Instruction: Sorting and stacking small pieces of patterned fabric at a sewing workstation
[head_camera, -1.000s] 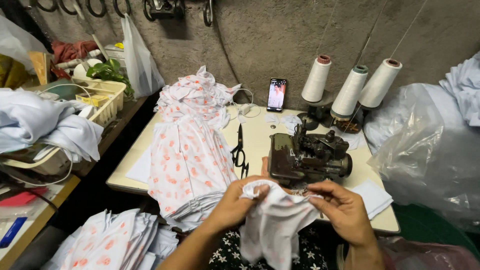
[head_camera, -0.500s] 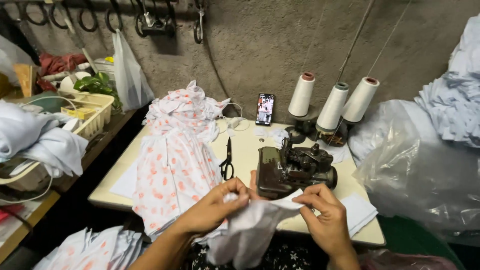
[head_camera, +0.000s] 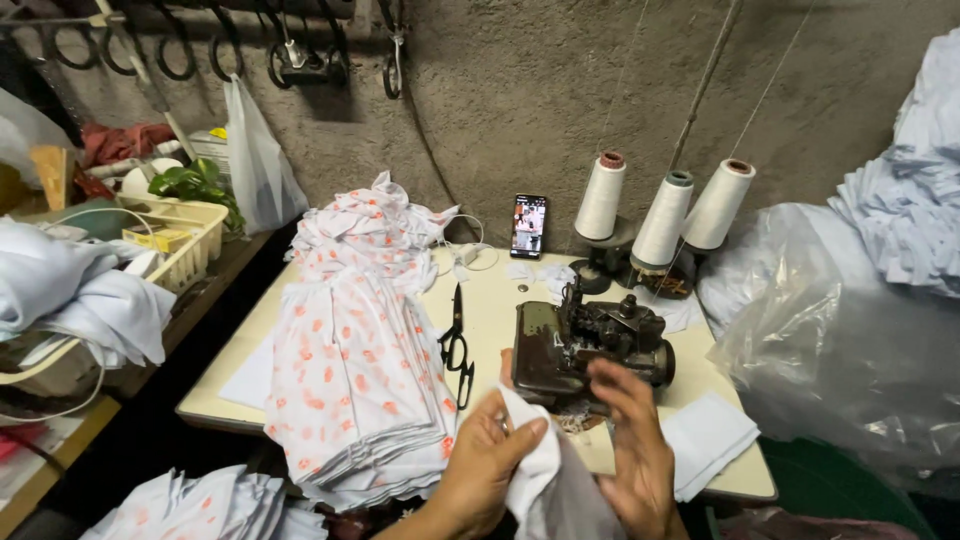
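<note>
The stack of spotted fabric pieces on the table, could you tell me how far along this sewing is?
A tall stack of spotted pieces lies beside the sewing machine; whether sewn, I cannot tell. Left hand and right hand hold one white piece at the machine. More spotted pieces lie below the table.

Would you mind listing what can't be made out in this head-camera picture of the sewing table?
- White cloth: its lower part is cut off by the bottom edge, so its shape is unknown.
- Sewing machine: the right hand covers its front, hiding the needle area.
- Left hand: its wrist runs out of frame.
- Phone screen: too small to read.
- Thread from the cones: runs out at the top edge.
</note>
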